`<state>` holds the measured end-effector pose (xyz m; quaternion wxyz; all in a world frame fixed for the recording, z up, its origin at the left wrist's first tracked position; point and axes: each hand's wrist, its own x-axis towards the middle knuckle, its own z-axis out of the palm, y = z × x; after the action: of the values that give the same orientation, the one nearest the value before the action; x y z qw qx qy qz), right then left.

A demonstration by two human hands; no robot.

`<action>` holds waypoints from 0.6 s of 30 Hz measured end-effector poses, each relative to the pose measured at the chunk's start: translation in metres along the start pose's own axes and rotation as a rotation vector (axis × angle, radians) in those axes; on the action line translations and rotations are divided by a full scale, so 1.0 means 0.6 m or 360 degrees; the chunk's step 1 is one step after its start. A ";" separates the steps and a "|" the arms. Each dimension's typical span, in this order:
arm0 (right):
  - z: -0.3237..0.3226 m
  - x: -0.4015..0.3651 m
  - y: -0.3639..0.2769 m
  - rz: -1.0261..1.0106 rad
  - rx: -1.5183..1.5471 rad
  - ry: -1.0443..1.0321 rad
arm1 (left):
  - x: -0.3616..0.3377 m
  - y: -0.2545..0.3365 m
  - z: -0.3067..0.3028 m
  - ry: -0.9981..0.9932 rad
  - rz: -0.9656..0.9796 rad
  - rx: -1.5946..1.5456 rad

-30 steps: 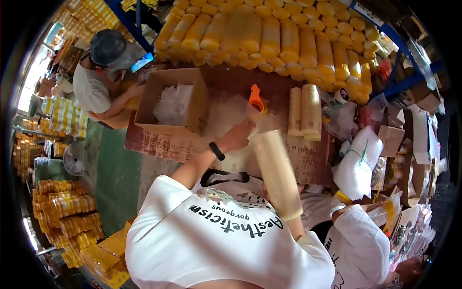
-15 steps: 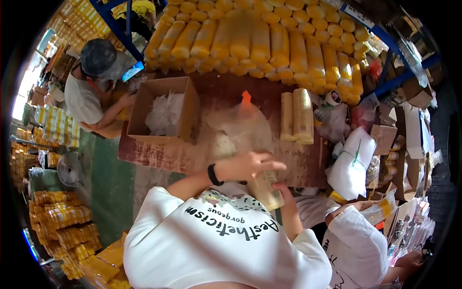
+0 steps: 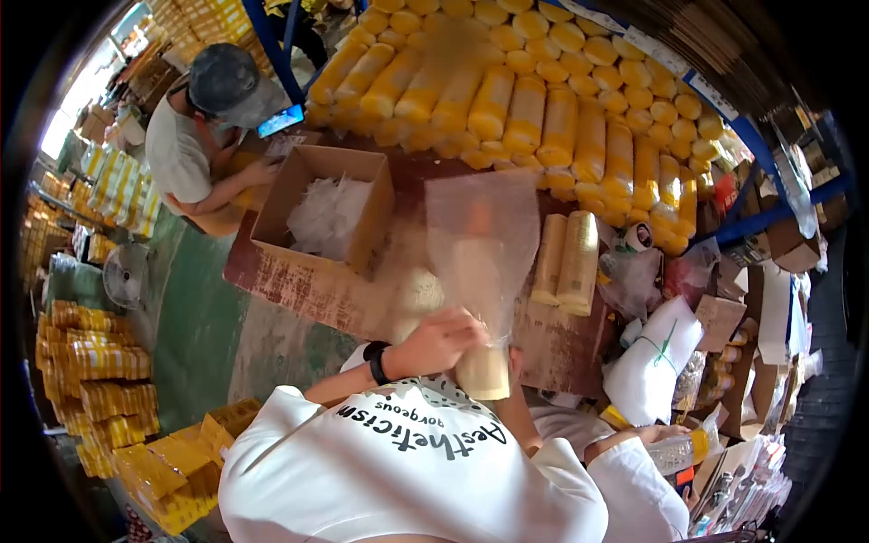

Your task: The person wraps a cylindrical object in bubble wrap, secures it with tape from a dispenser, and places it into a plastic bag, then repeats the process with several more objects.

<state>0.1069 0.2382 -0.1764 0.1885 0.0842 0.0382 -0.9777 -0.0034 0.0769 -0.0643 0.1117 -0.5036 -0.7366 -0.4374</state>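
A pale yellow roll (image 3: pixel 484 373) stands tilted in front of my chest, with a clear plastic bag (image 3: pixel 480 204) stretching away from its upper part over the table. My left hand (image 3: pixel 439 344), a black band on its wrist, is closed at the bag beside the roll, fingers pinched together. On the roll's right side is my right hand (image 3: pixel 516 362), gripping it; most of its fingers are hidden behind the roll. Another pale roll (image 3: pixel 421 294), blurred, lies on the table just beyond my left hand. An orange patch shows through the bag.
On the worn red table (image 3: pixel 303 297) stands an open carton (image 3: pixel 376 231) of white plastic. Two wrapped rolls (image 3: pixel 577 262) lie to the right, beside a tape roll (image 3: pixel 639 236). Yellow wrapped rolls (image 3: pixel 543 127) are stacked behind. A person (image 3: pixel 186 154) sits left; another works at right (image 3: pixel 634 484).
The bag, blurred and crumpled before, now extends long and flat beyond the roll. My left hand has gone from spread fingers over the roll to a pinch. The view has shifted.
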 end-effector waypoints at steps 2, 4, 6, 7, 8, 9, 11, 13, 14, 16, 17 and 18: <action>0.001 0.004 0.000 0.0027 0.0005 -0.0020 | -0.002 0.000 -0.002 -0.0157 -0.0193 -0.0286; 0.000 0.008 -0.003 0.0064 0.0018 -0.0033 | -0.016 -0.021 0.002 -0.0344 -0.0365 -0.0454; -0.002 0.011 -0.003 0.0094 0.0037 -0.0044 | -0.019 -0.012 0.003 -0.0046 -0.0436 -0.0427; -0.004 0.013 -0.004 0.0106 0.0052 -0.0055 | -0.022 -0.006 0.004 0.0098 -0.0472 -0.0416; -0.007 0.014 -0.005 0.0121 0.0075 -0.0064 | -0.037 -0.013 0.012 0.0109 -0.0497 -0.0303; -0.012 0.016 -0.004 0.0132 0.0101 -0.0080 | -0.058 -0.029 0.020 0.0121 -0.0522 -0.0192; -0.023 0.018 -0.005 0.0135 0.0157 -0.0114 | -0.081 -0.046 0.023 0.0102 -0.0472 -0.0131; -0.040 0.026 -0.003 0.0091 0.0242 -0.0149 | -0.082 -0.048 0.016 0.0075 -0.0442 -0.0236; -0.049 0.030 -0.003 0.0046 0.0289 -0.0169 | -0.080 -0.048 0.010 0.0057 -0.0428 -0.0289; -0.044 0.040 -0.006 -0.0159 0.0170 -0.0177 | -0.060 -0.038 -0.013 0.0009 -0.0429 -0.0395; -0.038 0.045 -0.010 -0.0233 0.0071 -0.0174 | -0.051 -0.030 -0.015 0.0030 -0.0454 -0.0442; -0.031 0.050 -0.014 -0.0307 -0.0026 -0.0167 | -0.048 -0.025 -0.016 0.0051 -0.0479 -0.0485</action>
<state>0.0792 0.2371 -0.1994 0.0958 0.0273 0.0443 -0.9940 -0.0052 0.0495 -0.0838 -0.0206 -0.3920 -0.7269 -0.5635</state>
